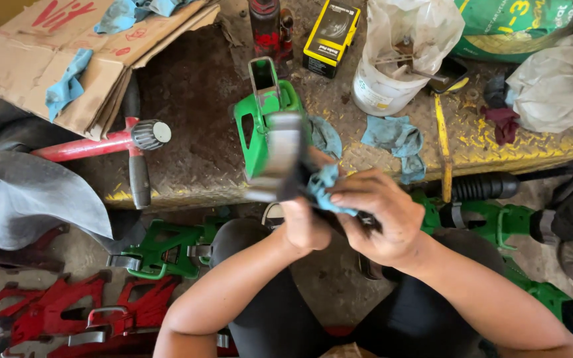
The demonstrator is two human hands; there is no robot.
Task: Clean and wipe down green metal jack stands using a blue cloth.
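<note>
Cluttered workshop floor by yellow checker-plate platform (pixel 472 142), left hand (pixel 305 225) clamped on blurred green-and-grey metal bracket (pixel 274 142) above knees, right hand (pixel 382 215) pinching blue rag (pixel 325 189) against it; likely heavy, rigid, greasy, best gripped low.

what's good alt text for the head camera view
Seen from above, a seated person's left hand grips a blurred grey metal part while the right hand presses a blue rag to it, over a cluttered workbench.
</note>
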